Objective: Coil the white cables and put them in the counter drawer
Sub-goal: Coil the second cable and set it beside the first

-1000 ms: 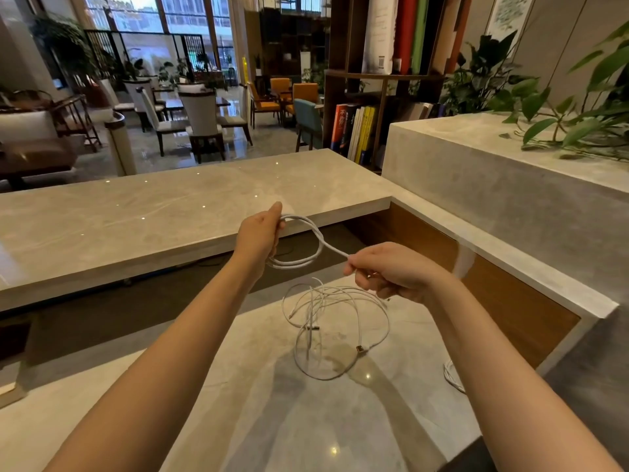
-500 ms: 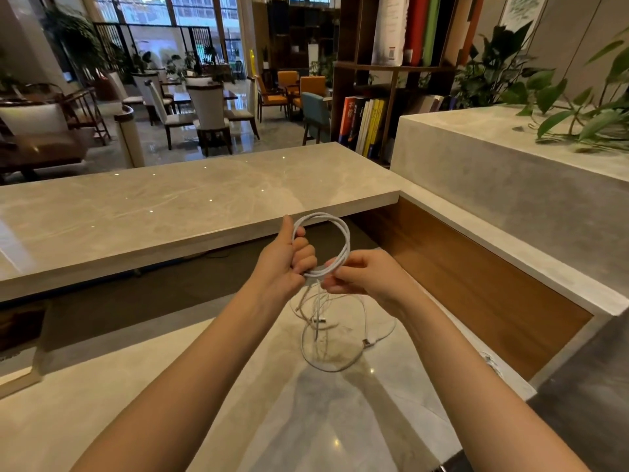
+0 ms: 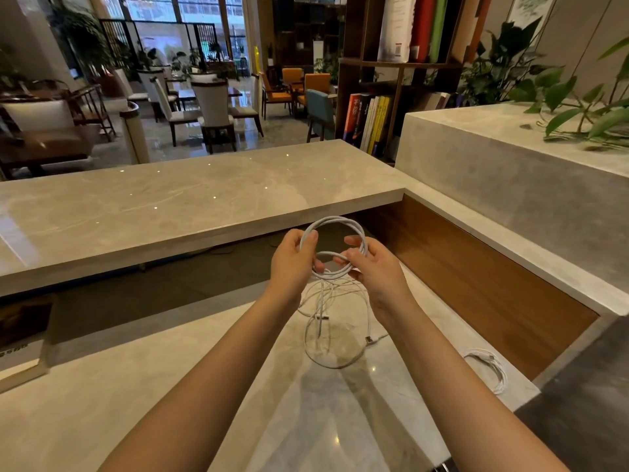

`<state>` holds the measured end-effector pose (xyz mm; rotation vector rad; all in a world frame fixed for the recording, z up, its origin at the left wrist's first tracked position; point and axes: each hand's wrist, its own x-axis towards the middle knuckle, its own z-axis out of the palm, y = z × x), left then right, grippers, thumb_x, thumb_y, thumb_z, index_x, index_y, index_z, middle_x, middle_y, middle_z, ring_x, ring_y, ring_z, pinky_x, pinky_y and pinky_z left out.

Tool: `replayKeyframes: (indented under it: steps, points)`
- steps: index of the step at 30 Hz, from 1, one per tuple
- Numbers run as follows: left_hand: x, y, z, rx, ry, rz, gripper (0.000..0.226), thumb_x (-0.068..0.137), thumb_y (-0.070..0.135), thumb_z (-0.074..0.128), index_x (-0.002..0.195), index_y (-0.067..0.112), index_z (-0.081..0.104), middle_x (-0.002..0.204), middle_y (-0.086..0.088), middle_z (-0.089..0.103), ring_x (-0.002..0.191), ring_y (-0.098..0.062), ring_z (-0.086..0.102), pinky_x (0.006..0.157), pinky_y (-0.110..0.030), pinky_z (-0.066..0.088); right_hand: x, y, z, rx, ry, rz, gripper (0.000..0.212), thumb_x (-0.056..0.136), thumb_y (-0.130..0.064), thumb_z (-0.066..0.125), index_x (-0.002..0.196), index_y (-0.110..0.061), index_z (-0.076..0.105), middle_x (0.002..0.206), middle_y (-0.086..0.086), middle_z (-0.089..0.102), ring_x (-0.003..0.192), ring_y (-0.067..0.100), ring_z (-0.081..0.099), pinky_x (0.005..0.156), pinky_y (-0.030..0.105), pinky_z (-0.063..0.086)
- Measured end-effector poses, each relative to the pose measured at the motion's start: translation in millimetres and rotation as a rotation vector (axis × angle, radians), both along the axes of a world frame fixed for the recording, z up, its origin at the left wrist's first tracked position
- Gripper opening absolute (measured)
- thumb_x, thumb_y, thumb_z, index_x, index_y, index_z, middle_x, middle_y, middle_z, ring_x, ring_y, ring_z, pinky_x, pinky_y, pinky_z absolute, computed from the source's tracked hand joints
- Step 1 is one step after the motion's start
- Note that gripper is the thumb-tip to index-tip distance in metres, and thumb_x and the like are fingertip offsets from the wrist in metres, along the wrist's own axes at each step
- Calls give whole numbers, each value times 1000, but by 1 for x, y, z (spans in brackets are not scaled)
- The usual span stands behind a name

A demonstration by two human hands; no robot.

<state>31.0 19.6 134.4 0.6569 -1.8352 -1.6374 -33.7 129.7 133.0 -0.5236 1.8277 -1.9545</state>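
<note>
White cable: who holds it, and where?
Yes: the white cable is held by its coil, left hand pinching the left side, right hand gripping the lower right.

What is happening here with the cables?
A person holds a small coil of white cable above the lower counter. The left hand grips one side of it and the right hand the other. The rest of the cable hangs down uncoiled onto the counter. A second cable lies near the counter's right edge. No drawer is in view.
</note>
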Motion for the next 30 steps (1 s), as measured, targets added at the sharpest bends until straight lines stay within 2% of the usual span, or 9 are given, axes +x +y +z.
replayKeyframes:
  steps: [4,7,11,12,14,18,23,26,30]
  points:
    - [-3,-4,-6,-11,-57,4,23,98,25,41,98,5,53,69,-9,59,62,-18,59,58,-24,48,-2,4,-4,-129,-112,104,16,94,-10,49,104,-18,60,86,5,65,90,20,65,81,30,50]
    - [-4,-5,-3,111,-52,-56,25,99,23,40,100,3,56,86,-16,69,75,-22,65,63,-25,53,-4,7,-6,-233,-269,189,16,95,-7,46,102,-13,59,80,6,62,80,17,61,80,30,46]
    - [-6,0,2,814,69,-162,26,98,12,42,87,-3,60,62,-11,70,75,-23,63,87,-37,53,-7,7,-11,-265,-549,106,15,94,-6,45,92,-5,60,73,9,59,71,17,56,76,33,44]
    - [-5,1,0,925,89,-179,26,98,12,42,85,-3,60,59,-11,69,75,-23,63,87,-40,51,-9,7,-13,-242,-571,86,15,94,-6,46,91,-5,60,73,9,59,71,18,56,75,33,44]
    - [-4,2,-7,1005,118,-220,25,97,14,44,84,-1,60,58,-10,66,72,-23,63,77,-38,54,-10,6,-18,-99,-486,62,14,93,-9,48,88,-6,61,75,10,61,74,20,57,71,32,47]
    - [-3,-2,-20,1037,156,-341,32,96,21,41,71,6,55,48,-6,50,45,-17,52,58,-32,54,-12,2,-27,373,2,-93,12,86,-14,55,98,-12,55,83,3,58,73,14,53,64,28,45]
    - [-5,-6,-12,931,92,-503,38,93,23,37,57,14,44,38,3,30,35,-11,27,48,-25,36,-27,3,-26,451,343,6,21,84,-13,57,105,-15,60,94,5,59,80,19,57,67,30,49]
    - [-5,-14,-8,906,89,-501,35,84,21,43,50,15,42,35,4,28,31,-9,23,42,-21,27,-30,3,-19,428,385,137,19,88,-17,59,105,-14,65,95,0,57,80,12,54,65,22,46]
    - [-5,-22,-8,883,69,-520,36,83,24,47,48,15,38,34,4,27,30,-10,22,40,-21,23,-33,2,-17,385,266,231,22,88,-17,58,110,-16,60,96,1,60,85,11,56,67,19,45]
